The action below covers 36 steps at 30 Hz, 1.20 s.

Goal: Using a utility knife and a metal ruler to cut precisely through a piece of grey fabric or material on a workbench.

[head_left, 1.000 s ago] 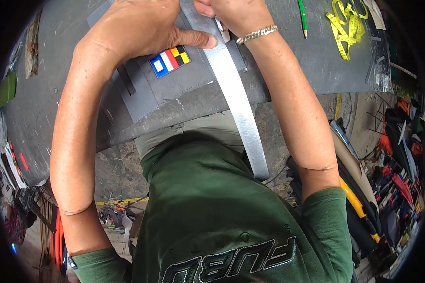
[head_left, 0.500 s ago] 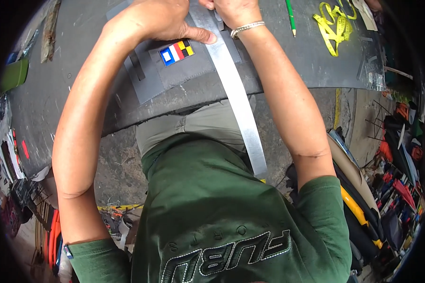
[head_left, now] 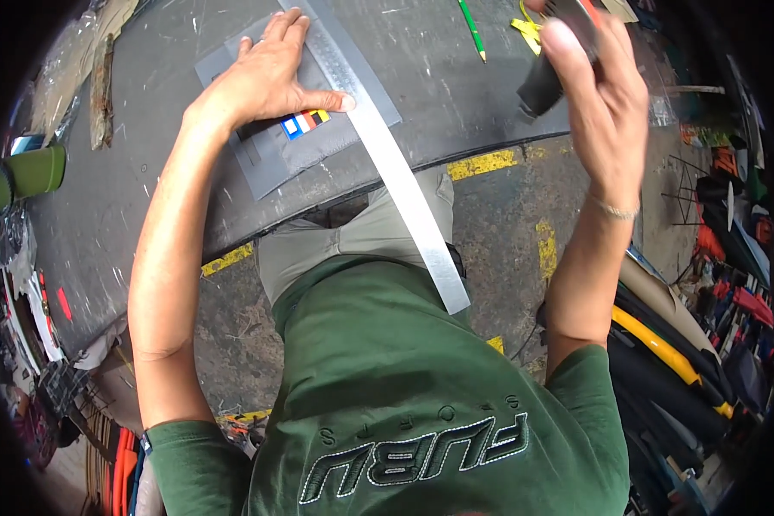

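Note:
My left hand point(head_left: 271, 86) lies spread over a grey sheet piece point(head_left: 374, 95) on the dark tabletop. Its thumb rests on a long metal ruler point(head_left: 404, 185), which runs past the table's front edge toward my body. A small patch of blue, white, red, black and yellow blocks point(head_left: 294, 127) shows partly beneath that hand. Off to the right, my right hand point(head_left: 611, 112) is raised, its fingers closed around a dark object with a red part point(head_left: 537, 90). Blur and the fingers hide what kind of object it is.
A green pencil point(head_left: 472, 33) and a yellow measuring tape point(head_left: 526, 34) lie toward the far right. At the left are a rough wooden stick point(head_left: 101, 95) and a green rolled item point(head_left: 39, 172). Black and yellow rolls point(head_left: 662, 348) stand beside me on the right.
My right hand has left the ruler and swung right, now gripping a dark object. My left hand has spread its fingers across the sheet, thumb still on the ruler. The view has shifted.

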Available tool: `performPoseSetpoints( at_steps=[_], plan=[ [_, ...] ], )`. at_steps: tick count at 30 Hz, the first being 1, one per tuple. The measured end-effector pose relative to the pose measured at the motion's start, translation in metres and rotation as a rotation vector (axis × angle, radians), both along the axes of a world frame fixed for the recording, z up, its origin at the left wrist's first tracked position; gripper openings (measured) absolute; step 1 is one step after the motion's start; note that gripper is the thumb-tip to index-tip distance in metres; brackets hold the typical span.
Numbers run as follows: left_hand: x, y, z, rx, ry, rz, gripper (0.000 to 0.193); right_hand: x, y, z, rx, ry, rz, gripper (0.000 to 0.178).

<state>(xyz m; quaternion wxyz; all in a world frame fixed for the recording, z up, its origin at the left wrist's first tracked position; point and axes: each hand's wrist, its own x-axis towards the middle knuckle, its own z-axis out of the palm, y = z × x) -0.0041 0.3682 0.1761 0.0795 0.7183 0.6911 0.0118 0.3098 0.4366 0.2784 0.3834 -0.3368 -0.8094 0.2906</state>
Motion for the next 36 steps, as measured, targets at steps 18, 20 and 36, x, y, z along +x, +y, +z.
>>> performPoseSetpoints(
  at_steps=[18, 20, 36],
  plan=[
    [-0.013, -0.039, -0.025, 0.241, -0.056, 0.079, 0.101, 0.035, -0.112, -0.137, -1.812, 1.807, 0.004, 0.038],
    [-0.013, -0.036, -0.027, 0.239, -0.041, 0.066, 0.100, 0.032, -0.106, -0.136, -1.736, 1.769, 0.142, 0.039],
    [-0.024, -0.015, -0.024, 0.242, -0.055, -0.035, 0.104, 0.067, -0.097, -0.122, -1.184, 0.525, 0.198, 0.038]
  ],
)
